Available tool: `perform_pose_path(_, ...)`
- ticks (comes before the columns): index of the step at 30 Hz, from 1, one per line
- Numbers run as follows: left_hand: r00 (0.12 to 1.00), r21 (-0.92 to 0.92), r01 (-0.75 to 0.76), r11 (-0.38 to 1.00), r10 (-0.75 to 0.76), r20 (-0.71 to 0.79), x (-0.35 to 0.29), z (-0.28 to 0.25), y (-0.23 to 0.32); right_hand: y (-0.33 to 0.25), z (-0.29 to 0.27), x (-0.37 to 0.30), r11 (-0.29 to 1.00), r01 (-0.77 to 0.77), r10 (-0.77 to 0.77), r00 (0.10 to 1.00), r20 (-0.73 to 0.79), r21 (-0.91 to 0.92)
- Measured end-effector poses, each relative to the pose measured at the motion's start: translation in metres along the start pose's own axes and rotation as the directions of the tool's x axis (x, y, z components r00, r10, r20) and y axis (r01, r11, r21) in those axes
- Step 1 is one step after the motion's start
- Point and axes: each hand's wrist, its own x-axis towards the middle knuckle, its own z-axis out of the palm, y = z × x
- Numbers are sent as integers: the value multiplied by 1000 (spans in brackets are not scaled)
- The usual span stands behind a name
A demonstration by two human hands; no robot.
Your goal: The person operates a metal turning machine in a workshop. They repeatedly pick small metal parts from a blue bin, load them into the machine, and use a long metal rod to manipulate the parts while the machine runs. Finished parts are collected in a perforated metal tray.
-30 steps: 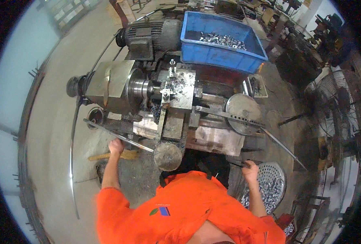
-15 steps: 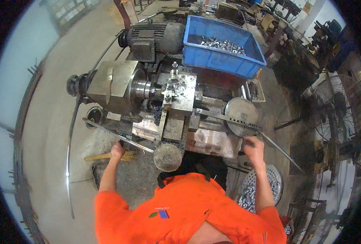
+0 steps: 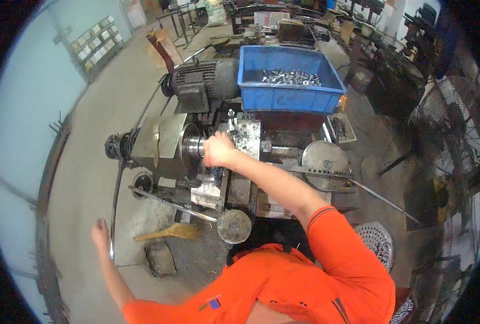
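Note:
My right hand [image 3: 218,149] reaches across the lathe to the front of its round spindle chuck [image 3: 192,146]. Its fingers are closed there, and whatever they hold is hidden behind them. Just beyond lies the tool post block [image 3: 247,135], littered with dark chips and carrying an upright bolt. Out to the left, my left hand [image 3: 100,233] is beside a long metal lever rod [image 3: 113,221]. Blur at its fingers hides whether they touch or grip the rod.
A blue crate [image 3: 291,99] of small metal parts stands behind the lathe, next to a motor [image 3: 205,81]. Handwheels [image 3: 234,225] with long bars jut toward me. A straw brush [image 3: 178,231] lies below left. A perforated basket [image 3: 377,240] with metal parts is at right.
My right hand has gone from the lathe's right front up to the chuck. My left hand has moved outward, from near the brush to beside the lever rod. The view has shifted.

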Motion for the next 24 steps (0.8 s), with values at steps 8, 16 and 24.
perform_pose_path(8,937,-19,334,942,-330,111,-79,36,62,12,8,3,998,28,-28,1000,1,59)
perform_pose_path(16,952,-119,149,982,-110,285,-98,40,83,32,-20,-17,997,-56,55,998,-32,-52)
perform_pose_path(24,816,-748,372,550,191,546,-31,59,96,161,-118,-71,961,-278,246,844,-477,3)
